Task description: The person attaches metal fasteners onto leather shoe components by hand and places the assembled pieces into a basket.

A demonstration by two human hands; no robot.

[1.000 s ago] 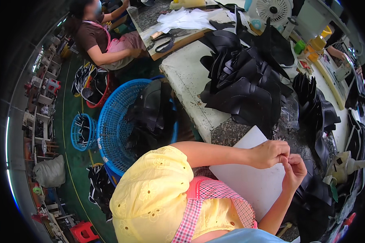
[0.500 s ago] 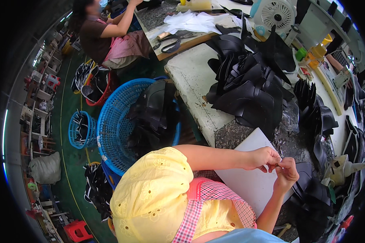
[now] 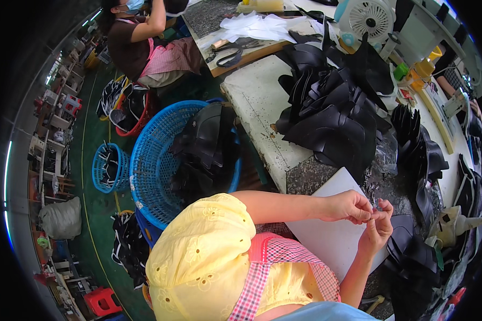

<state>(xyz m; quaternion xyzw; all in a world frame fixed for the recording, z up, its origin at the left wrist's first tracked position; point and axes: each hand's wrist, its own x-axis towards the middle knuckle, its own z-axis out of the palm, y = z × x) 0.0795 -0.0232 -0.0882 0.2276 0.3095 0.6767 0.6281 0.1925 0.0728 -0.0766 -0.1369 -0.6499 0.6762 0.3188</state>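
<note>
My left hand [image 3: 349,207] and my right hand [image 3: 376,227] meet above the right side of a white board [image 3: 316,231]. Both are pinched, fingertips touching each other. Whatever sits between the fingertips, if anything, is too small to make out. Just right of my hands lie black sheet pieces [image 3: 409,243] on the dark speckled tabletop [image 3: 308,176]. Beyond the board rises a big loose pile of cut black pieces [image 3: 332,117], leather-like and curved.
A blue plastic basket [image 3: 144,155] with black pieces stands left of the table. Farther off are scissors [image 3: 229,58], white strips [image 3: 257,27] and a white fan [image 3: 367,22]. A cream cone-shaped object [image 3: 450,224] stands at right. A masked co-worker [image 3: 136,40] sits at far left.
My fingertips have shifted slightly against each other, and my right fingers have changed their bend. The co-worker at the far left has raised an arm, with a dark piece by the hands.
</note>
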